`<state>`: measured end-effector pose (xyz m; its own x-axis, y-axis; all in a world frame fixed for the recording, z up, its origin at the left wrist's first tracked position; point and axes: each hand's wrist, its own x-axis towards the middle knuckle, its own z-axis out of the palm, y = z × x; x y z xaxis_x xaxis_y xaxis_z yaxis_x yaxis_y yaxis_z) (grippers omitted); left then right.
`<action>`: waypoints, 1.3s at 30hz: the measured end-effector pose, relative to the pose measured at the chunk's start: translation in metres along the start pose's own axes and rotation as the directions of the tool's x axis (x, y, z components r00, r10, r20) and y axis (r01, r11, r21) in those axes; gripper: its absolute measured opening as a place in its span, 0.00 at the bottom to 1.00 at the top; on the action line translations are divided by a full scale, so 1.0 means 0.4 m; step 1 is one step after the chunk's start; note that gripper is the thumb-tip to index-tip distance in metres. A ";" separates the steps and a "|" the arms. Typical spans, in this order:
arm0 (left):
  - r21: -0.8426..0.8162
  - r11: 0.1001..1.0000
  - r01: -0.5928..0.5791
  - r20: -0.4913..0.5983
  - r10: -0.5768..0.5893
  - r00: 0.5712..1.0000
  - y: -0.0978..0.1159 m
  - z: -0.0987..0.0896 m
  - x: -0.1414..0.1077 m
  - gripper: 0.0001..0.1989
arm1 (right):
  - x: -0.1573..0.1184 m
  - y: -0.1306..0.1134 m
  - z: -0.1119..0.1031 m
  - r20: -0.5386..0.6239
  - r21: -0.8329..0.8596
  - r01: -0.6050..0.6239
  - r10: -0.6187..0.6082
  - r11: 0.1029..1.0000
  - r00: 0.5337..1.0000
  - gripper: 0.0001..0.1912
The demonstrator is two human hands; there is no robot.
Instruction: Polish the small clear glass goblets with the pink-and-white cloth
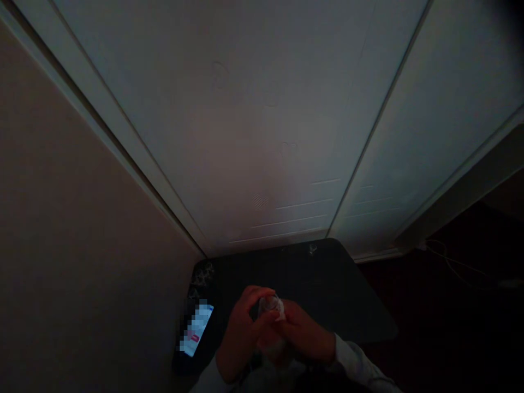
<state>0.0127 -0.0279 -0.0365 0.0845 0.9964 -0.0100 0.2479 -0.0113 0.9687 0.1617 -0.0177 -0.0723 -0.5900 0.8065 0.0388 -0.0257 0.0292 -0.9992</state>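
Both hands meet low in the middle of the head view, over the near part of a dark table (335, 295). Between them is a small clear, rounded piece (270, 303) with a whitish edge; its exact kind is too dim to make out. My left hand (248, 322) curls around its left side with thumb and fingers closed. From the right, my right hand (303, 327) grips the whitish edge, its fingers partly hidden. Below the hands is a pale, blurred patch that I cannot identify.
A lit phone (198, 330) lies at the table's left edge. Several small clear pieces (203, 273) sit in the far left corner, and one small clear piece (312, 249) near the far edge. White panels (262, 125) rise behind; a pale cable (450, 262) runs at right.
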 end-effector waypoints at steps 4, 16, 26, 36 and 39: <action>-0.059 0.998 -0.026 -0.072 0.022 0.997 -0.023 -0.014 0.015 0.13 | 0.028 -0.010 0.002 -0.015 -0.026 0.060 -0.060 0.998 0.998 0.12; -0.286 0.957 0.057 -0.106 -0.090 0.990 -0.056 -0.029 0.049 0.13 | 0.056 0.001 -0.008 -0.154 -0.063 0.009 -0.018 0.998 0.988 0.12; -0.317 0.945 0.076 -0.116 -0.118 0.986 -0.043 -0.046 0.056 0.13 | 0.074 0.031 -0.011 -0.109 0.151 -0.069 0.086 0.986 0.990 0.26; -0.117 0.993 0.027 -0.191 -0.049 0.980 -0.043 -0.057 0.079 0.10 | 0.115 0.000 -0.011 -0.099 -0.151 0.009 -0.024 0.989 0.995 0.12; -0.011 1.000 -0.005 -0.233 0.002 0.973 -0.034 -0.051 0.083 0.08 | 0.123 0.015 -0.003 -0.120 -0.258 0.029 -0.062 0.966 0.991 0.11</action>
<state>-0.0077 0.0072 -0.0448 -0.1418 0.9886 0.0501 0.2369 -0.0152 0.9714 0.1333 0.0228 -0.0765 -0.4858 0.8683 0.1001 0.1661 0.2042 -0.9647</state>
